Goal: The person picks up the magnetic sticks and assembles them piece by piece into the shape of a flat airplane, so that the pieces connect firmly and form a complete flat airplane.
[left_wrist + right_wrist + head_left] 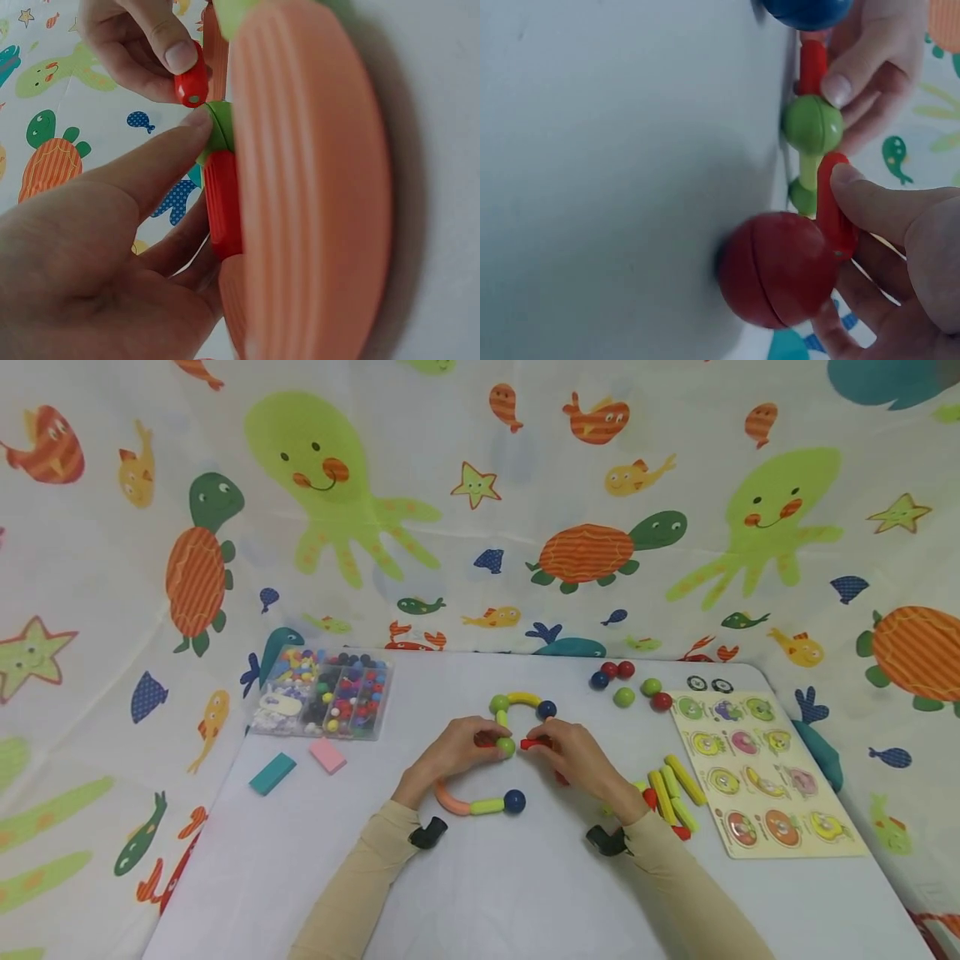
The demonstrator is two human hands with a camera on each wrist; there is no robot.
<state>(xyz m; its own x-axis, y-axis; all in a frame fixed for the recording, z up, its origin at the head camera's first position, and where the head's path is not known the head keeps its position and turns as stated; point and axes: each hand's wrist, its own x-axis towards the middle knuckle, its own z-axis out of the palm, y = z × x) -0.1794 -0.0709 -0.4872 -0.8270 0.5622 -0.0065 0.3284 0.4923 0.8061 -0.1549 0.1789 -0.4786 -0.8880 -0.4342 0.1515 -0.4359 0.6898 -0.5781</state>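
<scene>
At the table's middle my left hand (487, 743) pinches a red stick (223, 202) that meets a green ball (506, 746). My right hand (542, 743) pinches a second red stick (534, 743), its tip just short of that ball. From the ball a short green stick (808, 169) rises to another green ball (499, 702), a yellow curved stick (522, 698) and a blue ball (547, 709). A red ball (780, 266) lies under my right palm. Near my left wrist lies an orange curved stick (450, 799) joined to a yellow-green stick (487, 807) and a blue ball (514, 801).
A clear bead box (322, 703) stands at the back left, with a teal block (272, 773) and a pink block (327, 755) before it. Loose balls (624, 697) lie back right. Several yellow-green sticks (671, 789) lie beside a wooden puzzle board (765, 772) at the right edge.
</scene>
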